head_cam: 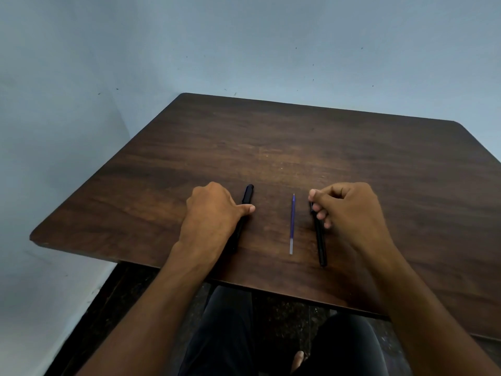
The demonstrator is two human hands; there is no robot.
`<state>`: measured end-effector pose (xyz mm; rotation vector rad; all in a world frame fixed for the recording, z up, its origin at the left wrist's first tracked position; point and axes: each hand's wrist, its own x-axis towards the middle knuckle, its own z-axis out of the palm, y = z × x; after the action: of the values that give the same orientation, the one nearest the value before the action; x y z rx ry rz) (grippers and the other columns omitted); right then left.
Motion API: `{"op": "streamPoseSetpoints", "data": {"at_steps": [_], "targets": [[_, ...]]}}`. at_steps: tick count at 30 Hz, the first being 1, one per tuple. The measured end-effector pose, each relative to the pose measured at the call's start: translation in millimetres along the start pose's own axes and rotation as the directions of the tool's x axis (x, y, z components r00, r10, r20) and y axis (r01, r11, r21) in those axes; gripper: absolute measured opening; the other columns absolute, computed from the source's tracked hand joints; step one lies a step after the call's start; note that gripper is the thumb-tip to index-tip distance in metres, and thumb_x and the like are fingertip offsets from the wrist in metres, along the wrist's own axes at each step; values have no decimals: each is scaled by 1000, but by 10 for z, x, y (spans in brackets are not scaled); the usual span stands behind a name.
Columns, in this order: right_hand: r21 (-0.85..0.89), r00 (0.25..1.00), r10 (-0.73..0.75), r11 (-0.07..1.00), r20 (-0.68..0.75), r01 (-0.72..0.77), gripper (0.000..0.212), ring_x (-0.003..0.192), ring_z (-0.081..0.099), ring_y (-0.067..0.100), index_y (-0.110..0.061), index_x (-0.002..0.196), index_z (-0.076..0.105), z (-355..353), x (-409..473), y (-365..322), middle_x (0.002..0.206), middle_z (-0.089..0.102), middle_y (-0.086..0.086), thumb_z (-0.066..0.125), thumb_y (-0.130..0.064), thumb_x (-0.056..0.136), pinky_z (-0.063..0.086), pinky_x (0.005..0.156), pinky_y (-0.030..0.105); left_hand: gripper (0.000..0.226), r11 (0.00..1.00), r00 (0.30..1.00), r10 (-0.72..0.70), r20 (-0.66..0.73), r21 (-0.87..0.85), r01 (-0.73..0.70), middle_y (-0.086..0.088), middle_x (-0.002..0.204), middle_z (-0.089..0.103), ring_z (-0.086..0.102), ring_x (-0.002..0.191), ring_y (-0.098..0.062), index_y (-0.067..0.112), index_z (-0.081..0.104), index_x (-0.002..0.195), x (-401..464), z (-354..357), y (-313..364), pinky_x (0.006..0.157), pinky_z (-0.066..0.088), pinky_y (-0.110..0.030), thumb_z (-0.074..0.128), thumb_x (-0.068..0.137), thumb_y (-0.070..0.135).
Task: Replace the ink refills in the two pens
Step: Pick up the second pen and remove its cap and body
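Observation:
Two black pens lie on the dark wooden table [298, 137], running front to back. My left hand [211, 213] lies over the left pen [248, 195], its thumb across the barrel and its fingers curled around it; only the pen's far end shows clearly. My right hand [347, 210] grips the far end of the right pen [320, 240] with curled fingers, and the pen's near end rests on the table. A thin blue ink refill [292, 223] with a pale near end lies between the two pens, touched by neither hand.
The table's near edge [271, 289] runs just below my forearms, with my legs under it. Pale blue walls stand behind and to the left, meeting at a corner beyond the table's far left end.

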<state>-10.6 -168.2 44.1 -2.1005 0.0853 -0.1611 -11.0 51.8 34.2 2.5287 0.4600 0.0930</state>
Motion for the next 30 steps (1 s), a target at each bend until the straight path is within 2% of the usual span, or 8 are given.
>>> {"op": "streamPoseSetpoints", "data": {"at_steps": [3, 6, 9, 13, 19, 25, 28, 30], "targets": [[-167, 998, 20, 986, -54, -29, 28, 46, 59, 4, -18, 63, 70, -33, 21, 0, 57, 68, -2, 74, -28, 89, 48, 51, 23, 47, 1000, 1000, 18, -2, -3, -18, 1, 58, 69, 67, 63, -14, 19, 70, 56, -2, 4, 1, 61, 56, -29, 79, 66, 64], [-299, 996, 53, 951, -74, -73, 31, 55, 62, 9, -19, 60, 68, -51, 5, -27, 59, 67, 0, 76, -33, 86, 48, 50, 25, 48, 1000, 1000, 18, -9, -7, -18, 3, 52, 66, 64, 57, -10, 19, 68, 54, -15, -5, 1, 48, 44, -22, 78, 65, 65], [-417, 992, 106, 900, -64, -123, 40, 61, 64, 21, -9, 64, 69, -26, 1, -28, 63, 67, 7, 77, -43, 83, 55, 56, 35, 49, 995, 991, 51, -123, -76, -60, 7, 49, 62, 61, 53, -7, 21, 64, 50, -71, -7, -15, 44, 35, -17, 79, 64, 65], [-528, 973, 229, 822, -31, -211, 57, 49, 49, 18, -9, 59, 51, 4, 11, -29, 59, 52, 6, 78, -56, 76, 31, 42, 26, 48, 975, 945, 158, -286, -108, -196, 12, 43, 57, 53, 44, 1, 26, 58, 48, -164, -7, 24, 45, 33, -13, 76, 65, 66], [-563, 961, 275, 792, -19, -238, 56, 51, 51, 15, -12, 62, 50, 63, 52, -36, 62, 55, 3, 84, -56, 68, 28, 40, 24, 42, 931, 947, 241, -211, -226, -287, 9, 49, 62, 60, 52, -1, 24, 64, 54, -228, 56, 98, 58, 53, -24, 77, 66, 62], [-547, 961, 277, 804, 0, -232, 43, 49, 51, 14, -10, 62, 53, 42, 68, -35, 62, 56, 4, 80, -40, 78, 30, 39, 24, 33, 872, 936, 312, -160, -342, -349, 13, 56, 66, 63, 60, 3, 24, 68, 57, -326, 141, 192, 55, 43, -6, 81, 66, 54], [-441, 950, 297, 868, 93, -229, 36, 47, 59, 18, -5, 67, 65, -57, 6, -62, 62, 68, 10, 78, -35, 81, 48, 44, 27, 30, 819, 928, 347, -135, -439, -370, 16, 61, 68, 64, 61, 2, 26, 70, 61, -366, 164, 210, 58, 45, -7, 80, 70, 53], [-253, 947, 261, 944, 188, -210, 29, 49, 68, 23, -3, 68, 68, -122, -71, -87, 61, 73, 13, 77, -25, 83, 59, 52, 33, 23, 781, 934, 343, -105, -521, -345, 17, 63, 69, 62, 58, 3, 28, 72, 67, -382, 197, 226, 56, 44, -10, 78, 76, 49]]}}
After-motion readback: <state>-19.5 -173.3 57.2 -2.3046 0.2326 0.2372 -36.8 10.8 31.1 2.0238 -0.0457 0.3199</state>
